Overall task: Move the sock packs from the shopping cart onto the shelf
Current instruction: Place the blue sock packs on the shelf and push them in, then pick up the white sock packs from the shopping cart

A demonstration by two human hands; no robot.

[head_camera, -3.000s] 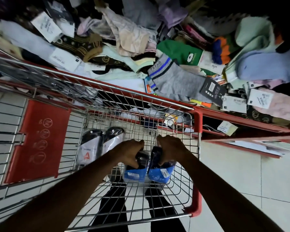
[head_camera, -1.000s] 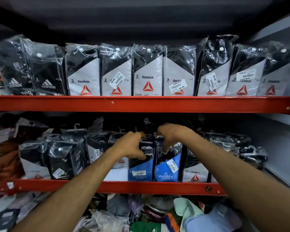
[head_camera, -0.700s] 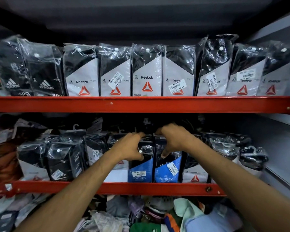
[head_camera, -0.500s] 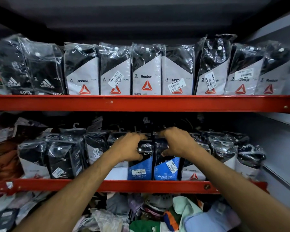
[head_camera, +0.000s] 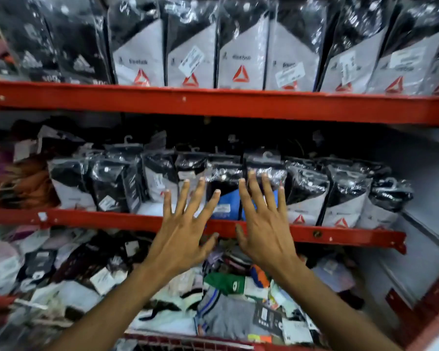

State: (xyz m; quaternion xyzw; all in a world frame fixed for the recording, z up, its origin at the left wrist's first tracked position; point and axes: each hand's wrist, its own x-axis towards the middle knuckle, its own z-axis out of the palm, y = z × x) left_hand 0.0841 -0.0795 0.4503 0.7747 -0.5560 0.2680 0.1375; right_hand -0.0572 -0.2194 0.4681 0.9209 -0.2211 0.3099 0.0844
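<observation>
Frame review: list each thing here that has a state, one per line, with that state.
Left hand: open, fingers spread, holding nothing.
Right hand: open, fingers spread, holding nothing.
Two blue sock packs: upright on the middle shelf, released.
Middle shelf: front row full of upright packs.
Top shelf: lined with upright packs.
Loose socks: jumbled in the bin below.

One head camera looked forward, slightly down, at the shelf (head_camera: 238,107). It sat close, within arm's reach.

Red metal shelving (head_camera: 238,107) against a pale grey side wall (head_camera: 421,158) (dim light, blurred)
</observation>
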